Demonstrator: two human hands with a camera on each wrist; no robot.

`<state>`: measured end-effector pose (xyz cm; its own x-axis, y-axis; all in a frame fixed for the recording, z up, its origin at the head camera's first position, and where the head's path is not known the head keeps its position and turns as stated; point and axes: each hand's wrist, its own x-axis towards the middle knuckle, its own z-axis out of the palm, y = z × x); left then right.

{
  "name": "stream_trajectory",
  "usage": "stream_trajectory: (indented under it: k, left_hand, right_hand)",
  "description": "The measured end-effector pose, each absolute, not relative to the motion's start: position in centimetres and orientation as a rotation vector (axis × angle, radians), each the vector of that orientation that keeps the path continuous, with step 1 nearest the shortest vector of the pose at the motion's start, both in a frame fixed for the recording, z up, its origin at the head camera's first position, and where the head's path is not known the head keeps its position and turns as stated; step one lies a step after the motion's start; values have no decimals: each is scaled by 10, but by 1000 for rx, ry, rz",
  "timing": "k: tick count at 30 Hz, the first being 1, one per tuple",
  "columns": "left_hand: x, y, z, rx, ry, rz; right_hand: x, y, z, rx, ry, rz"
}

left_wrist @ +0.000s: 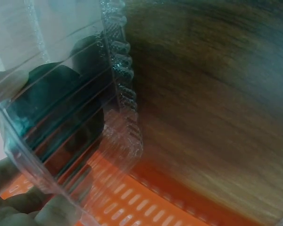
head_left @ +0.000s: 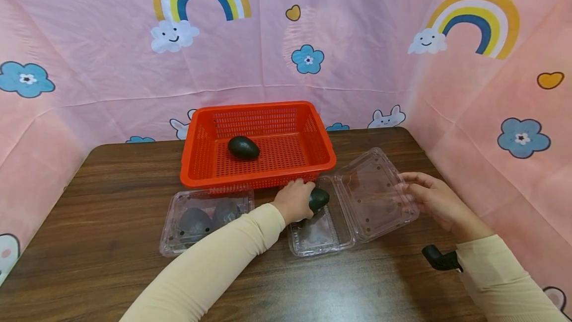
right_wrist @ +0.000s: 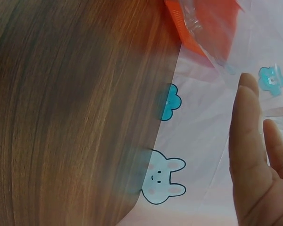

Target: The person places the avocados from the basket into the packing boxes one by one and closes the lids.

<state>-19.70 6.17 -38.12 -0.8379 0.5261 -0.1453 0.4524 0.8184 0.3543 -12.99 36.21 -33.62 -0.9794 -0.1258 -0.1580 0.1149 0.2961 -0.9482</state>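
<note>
Head view, 12 = away from the person. Left hand [head_left: 295, 201]: fingers curled round an avocado [head_left: 319, 200], thumb side toward 6, holding it over the far half of an open clear clamshell's base [head_left: 318, 241]. Can't tell if the fruit rests on the base floor or hangs just above. Left wrist view has that hand's fingers and the dark fruit through ribbed clear plastic, somewhat blurred. Clamshell lid [head_left: 372, 198] is swung out to about 2-3 o'clock of the base, tilted, small round holes in it. Right hand [head_left: 432, 201] sits at the lid's 3 o'clock edge, spread, fingers fairly straight, fingertips at the plastic; contact looks likely, not certain. Red-orange perforated basket [head_left: 263, 177] at 11 o'clock of the open clamshell, one loose avocado [head_left: 243, 147] in it, toward the basket's 9. Second clamshell [head_left: 172, 242] at 9 o'clock of the open one, lid down, two avocados [head_left: 195, 223] side by side inside, just off the basket's 7 o'clock side. All on a dark wood-grain surface [head_left: 116, 202]. Pink printed cloth [head_left: 111, 63] hangs behind: rainbows, flowers, rabbits. Cream sleeves [head_left: 223, 262] on both arms.
</note>
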Motion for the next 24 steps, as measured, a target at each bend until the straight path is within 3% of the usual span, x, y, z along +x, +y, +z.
stream_trajectory:
  k: [24]
  left_hand:
    - [-194,59,-377,754,2796,489]
  right_hand:
    - [-130,362,-336,4,2364,-1722]
